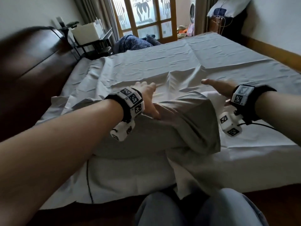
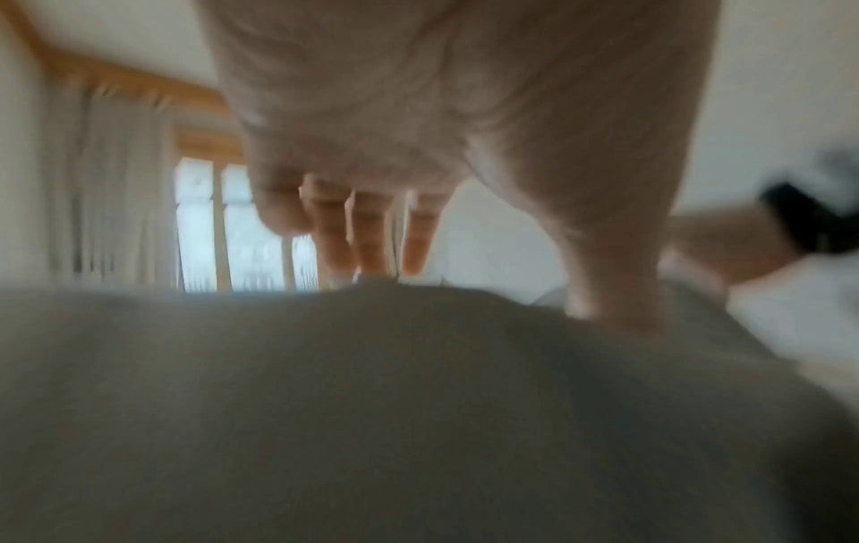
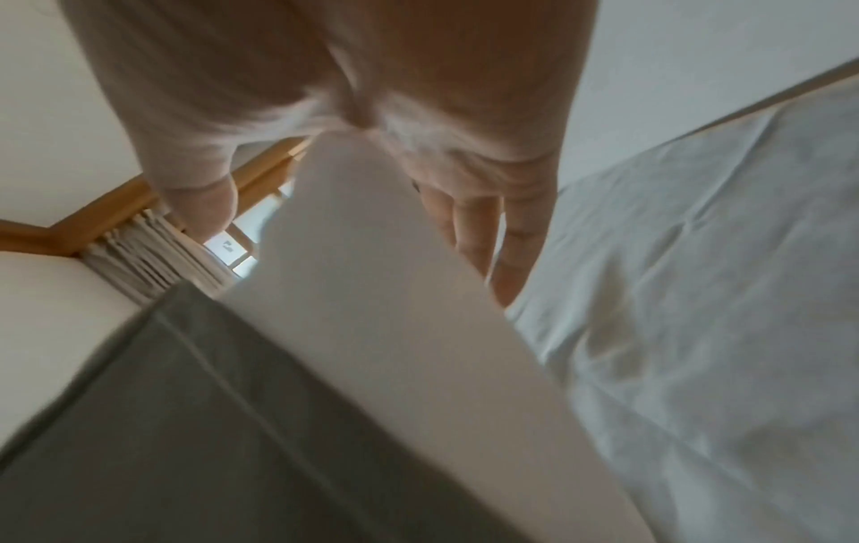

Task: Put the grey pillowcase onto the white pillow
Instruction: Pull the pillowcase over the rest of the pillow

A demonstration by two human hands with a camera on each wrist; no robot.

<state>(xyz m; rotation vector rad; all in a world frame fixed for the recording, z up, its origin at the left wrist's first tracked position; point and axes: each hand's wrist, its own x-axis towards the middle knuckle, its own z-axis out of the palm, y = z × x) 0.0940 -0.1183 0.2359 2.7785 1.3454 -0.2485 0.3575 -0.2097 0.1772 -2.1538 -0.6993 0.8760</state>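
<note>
The grey pillowcase [image 1: 184, 124] lies bunched over the white pillow [image 1: 213, 97] near the bed's front edge, and a flap of it hangs down over the edge. My left hand [image 1: 146, 93] rests on the pillowcase's left side, fingers straight and thumb pressed on the cloth [image 2: 418, 404]. My right hand [image 1: 218, 88] is at the pillow's bare right end. In the right wrist view that pillow end [image 3: 372, 294] sits between the thumb [image 3: 200, 205] and the fingers [image 3: 488, 235], with the pillowcase's hem [image 3: 162, 441] just behind it.
The bed is covered by a creased grey sheet [image 1: 195, 59]. A dark headboard [image 1: 32, 70] stands on the left and a wooden rail [image 1: 268, 49] on the right. Beyond are a black shelf with a white box [image 1: 88, 33], blue bedding [image 1: 133, 43] and a glass door [image 1: 146, 18]. My knees [image 1: 195, 209] meet the bed's front.
</note>
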